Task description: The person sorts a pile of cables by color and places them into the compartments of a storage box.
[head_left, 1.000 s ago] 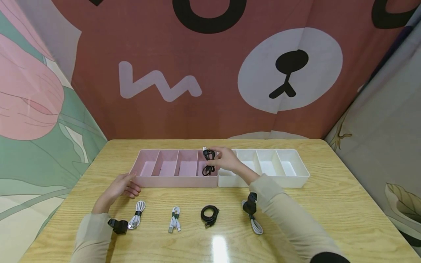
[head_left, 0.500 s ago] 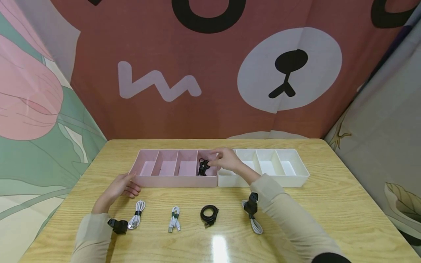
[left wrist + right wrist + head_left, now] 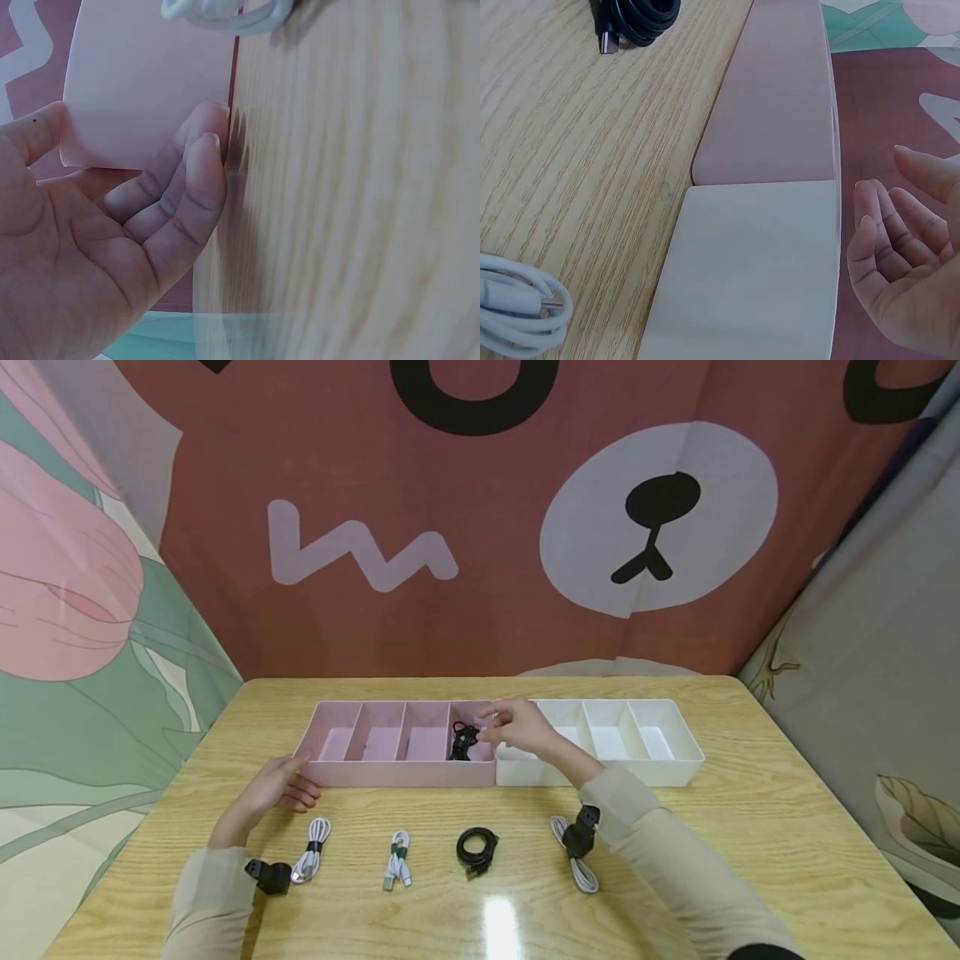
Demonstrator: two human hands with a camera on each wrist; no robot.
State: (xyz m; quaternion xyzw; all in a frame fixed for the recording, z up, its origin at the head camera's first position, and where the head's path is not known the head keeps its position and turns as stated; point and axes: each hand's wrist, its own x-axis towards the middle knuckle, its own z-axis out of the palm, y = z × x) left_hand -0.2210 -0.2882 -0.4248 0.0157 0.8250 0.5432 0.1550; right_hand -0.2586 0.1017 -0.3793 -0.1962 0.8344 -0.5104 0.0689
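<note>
A bundled black cable (image 3: 463,741) lies in the rightmost compartment of the pink divided box (image 3: 397,774). My right hand (image 3: 519,727) hovers just right of it, over where the pink box meets the white divided box (image 3: 607,775). Its fingers are loosely bent, with nothing between them in the right wrist view. At the pink box's left end, my left hand (image 3: 273,787) touches the corner with relaxed fingers. The left wrist view has the thumb (image 3: 43,129) at the box's edge; part of the index finger is hidden behind the box.
On the wooden table (image 3: 360,927), in front of the boxes, lie a white cable with a black tie (image 3: 311,850), a smaller white cable (image 3: 397,860), a coiled black cable (image 3: 477,852) and another white cable (image 3: 576,860). A printed cloth (image 3: 375,635) hangs behind.
The black cable has dropped from my right hand into the pink box's rightmost compartment. My right hand has since shifted slightly right. My left hand has stayed still.
</note>
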